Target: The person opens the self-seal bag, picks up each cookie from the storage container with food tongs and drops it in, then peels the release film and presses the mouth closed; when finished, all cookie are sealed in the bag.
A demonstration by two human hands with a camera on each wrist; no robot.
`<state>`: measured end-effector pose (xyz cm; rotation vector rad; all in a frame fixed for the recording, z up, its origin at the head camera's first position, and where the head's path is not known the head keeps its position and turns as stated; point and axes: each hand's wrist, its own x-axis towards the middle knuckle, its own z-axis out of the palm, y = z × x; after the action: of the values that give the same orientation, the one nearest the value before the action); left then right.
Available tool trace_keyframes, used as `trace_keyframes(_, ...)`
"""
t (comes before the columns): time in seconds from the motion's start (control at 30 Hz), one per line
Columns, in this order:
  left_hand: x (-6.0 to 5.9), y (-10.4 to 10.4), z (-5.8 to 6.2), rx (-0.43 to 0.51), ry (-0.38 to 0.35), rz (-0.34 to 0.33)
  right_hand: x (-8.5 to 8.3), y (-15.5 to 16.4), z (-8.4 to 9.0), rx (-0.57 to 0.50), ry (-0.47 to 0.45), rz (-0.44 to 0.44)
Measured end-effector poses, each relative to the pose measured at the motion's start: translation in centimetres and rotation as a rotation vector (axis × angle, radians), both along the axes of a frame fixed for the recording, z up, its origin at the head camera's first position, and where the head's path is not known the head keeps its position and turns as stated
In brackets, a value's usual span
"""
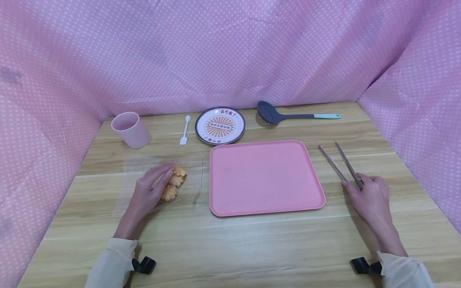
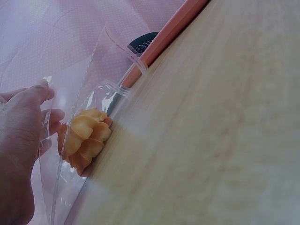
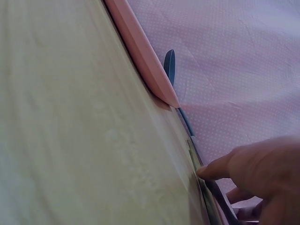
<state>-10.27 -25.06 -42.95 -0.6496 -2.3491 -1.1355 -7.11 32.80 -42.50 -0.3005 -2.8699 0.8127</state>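
R grip (image 1: 371, 200) round tongs' (image 1: 347, 163) nr end

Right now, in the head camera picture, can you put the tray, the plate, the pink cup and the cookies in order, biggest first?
1. Pink tray
2. Plate
3. Pink cup
4. Cookies, together: the part not hidden by the left hand looks smallest.

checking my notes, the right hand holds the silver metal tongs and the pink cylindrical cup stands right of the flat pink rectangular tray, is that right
The side is wrong: the head view shows the pink cup left of the pink tray. The right hand does hold the tongs.
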Motion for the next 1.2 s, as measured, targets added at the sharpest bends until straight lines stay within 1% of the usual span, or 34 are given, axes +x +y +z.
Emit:
trace_keyframes(0.17,0.1,0.1,0.0,-0.001,0.004,0.001,0.1,0.2,0.3,0.003,-0.017,0.003)
trace_keyframes(0.33,0.1,0.1,0.0,-0.007,-0.003,0.004,0.2,-0.5,1.1,0.015,-0.003,-0.005)
trace_keyframes(0.43,0.1,0.1,0.0,-0.006,0.0,0.006,0.1,-1.5,1.8,0.044,0.055,0.018)
trace_keyframes(0.5,0.1,0.1,0.0,-0.006,0.004,0.008,0.0,-2.6,2.2,0.052,0.118,0.05)
trace_keyframes(0.6,0.1,0.0,0.0,-0.007,-0.003,0.009,-0.4,-4.6,2.6,0.033,0.213,0.127)
trace_keyframes(0.7,0.1,0.0,0.0,-0.004,0.0,0.006,-0.8,-7.2,2.7,0.005,0.306,0.237)
trace_keyframes(0.87,0.1,0.0,0.0,0.0,0.013,0.003,-1.2,-11.7,2.5,-0.029,0.365,0.438)
trace_keyframes(0.93,0.0,0.0,0.0,-0.003,0.01,0.005,-1.4,-13.3,2.4,-0.052,0.352,0.512)
trace_keyframes(1.03,0.0,0.0,0.1,-0.004,0.004,0.008,-1.4,-15.6,2.3,-0.108,0.306,0.606)
trace_keyframes(1.13,0.0,0.2,0.2,0.003,0.005,0.011,-1.5,-17.9,2.5,-0.179,0.22,0.661)
trace_keyframes(1.2,0.0,0.2,0.3,0.007,0.009,0.01,-1.5,-19.3,2.7,-0.211,0.179,0.698)
